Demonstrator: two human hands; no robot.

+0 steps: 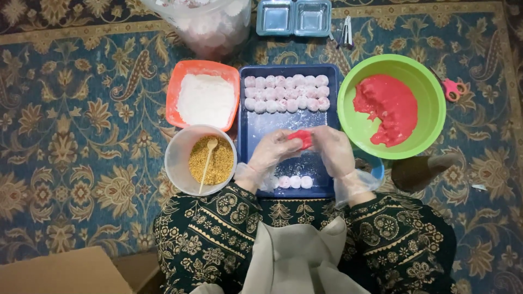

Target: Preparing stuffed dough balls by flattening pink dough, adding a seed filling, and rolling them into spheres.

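A home, with food being prepared on the floor: a patterned carpet (81, 136) carries a blue tray (256, 128) of dough balls, a green bowl (430, 103) and an orange flour dish (173, 92)

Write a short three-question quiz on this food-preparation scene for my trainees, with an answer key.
1. True or false: both hands, left and right, wear clear gloves.
2. What colour is the dough piece between the hands?
3. Which container holds the wooden spoon? A) green bowl B) round tub of golden crumbs C) orange tray of white powder

Key: 1 true; 2 red; 3 B.
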